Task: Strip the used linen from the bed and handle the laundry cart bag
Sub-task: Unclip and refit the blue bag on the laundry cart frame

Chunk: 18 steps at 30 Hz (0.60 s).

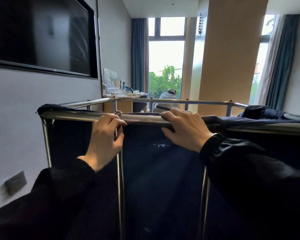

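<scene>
One camera sits on the person's head. It looks forward and a little down, along both dark sleeves (59,196). The shiny silver metal cart frame (142,118) and its dark blue cloth bag (154,163) are very close and fill the bottom half of the view. The left hand (106,135) and right hand (185,129) hold the frame's top bar right in front of the lens. The tall bright window (165,66) is far ahead. The big black flat screen (40,33) hangs on the left wall.
</scene>
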Available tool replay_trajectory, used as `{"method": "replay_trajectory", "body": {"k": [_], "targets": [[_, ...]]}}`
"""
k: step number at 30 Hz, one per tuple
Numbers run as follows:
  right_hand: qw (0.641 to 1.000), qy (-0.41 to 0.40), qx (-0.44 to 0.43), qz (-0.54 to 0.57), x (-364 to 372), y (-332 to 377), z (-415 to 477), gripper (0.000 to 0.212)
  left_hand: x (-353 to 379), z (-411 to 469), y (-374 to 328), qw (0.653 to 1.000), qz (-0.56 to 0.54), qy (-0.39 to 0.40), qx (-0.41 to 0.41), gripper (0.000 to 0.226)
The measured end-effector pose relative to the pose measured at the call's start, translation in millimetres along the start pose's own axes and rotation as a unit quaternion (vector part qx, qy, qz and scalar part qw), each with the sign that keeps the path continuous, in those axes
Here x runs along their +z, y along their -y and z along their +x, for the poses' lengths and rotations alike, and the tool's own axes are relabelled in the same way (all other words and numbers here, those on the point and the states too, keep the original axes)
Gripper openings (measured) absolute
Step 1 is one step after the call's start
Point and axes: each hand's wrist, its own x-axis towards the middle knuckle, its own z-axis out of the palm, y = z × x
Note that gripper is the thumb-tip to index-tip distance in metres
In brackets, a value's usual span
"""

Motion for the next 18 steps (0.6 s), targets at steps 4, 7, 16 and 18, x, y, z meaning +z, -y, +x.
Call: {"method": "replay_trajectory", "body": {"k": [4,7,16,18], "targets": [[0.998,-0.059,-0.019,-0.031,15,12,-6,0.041,0,-28,-2,0.991,-0.053,0.026,-0.12,0.013],[0.989,-0.128,-0.064,-0.04,24,22,-12,0.035,7,-50,-16,0.971,-0.08,0.046,-0.221,0.009],[0.957,0.126,0.141,0.22,72,78,-8,0.032,41,-51,-44,0.819,-0.315,0.161,-0.452,0.084],[0.93,0.12,0.181,0.297,80,84,-1,0.034,38,-46,-47,0.809,-0.334,0.166,-0.454,0.091]]}}
